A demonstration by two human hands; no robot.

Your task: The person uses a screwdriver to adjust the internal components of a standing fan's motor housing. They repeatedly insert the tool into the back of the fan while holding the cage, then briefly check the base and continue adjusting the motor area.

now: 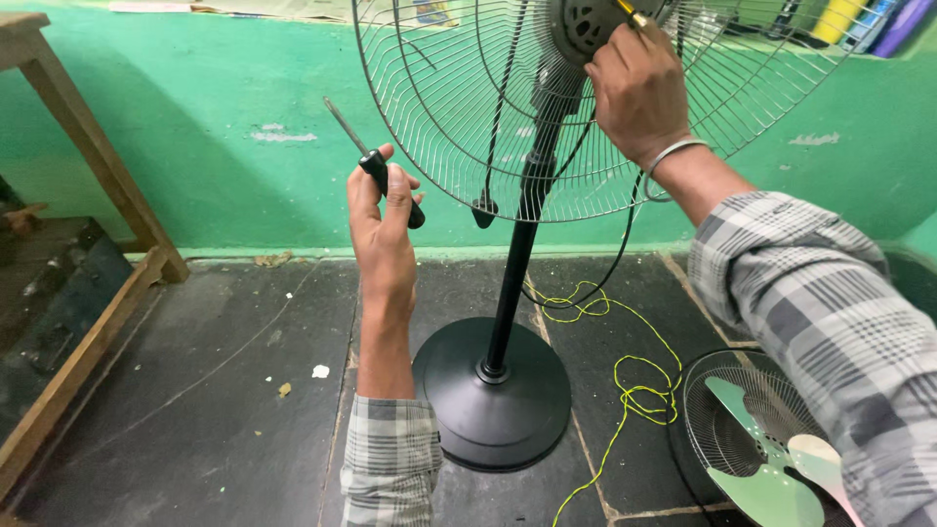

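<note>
Fingers of the left hand (383,220) are curled around a black-handled metal screwdriver (379,168), its shaft pointing up-left. The right hand (636,90) pinches a small yellow-tipped tool (628,12) against the dark round motor housing (590,21) behind the silver wire fan guard (449,107). The fan's black round base (493,395) stands on the dark stone floor (195,390), near its wall edge.

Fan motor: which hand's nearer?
Right. The right hand is at the fan motor; the left hand holds a screwdriver lower left, outside the grille.
</note>
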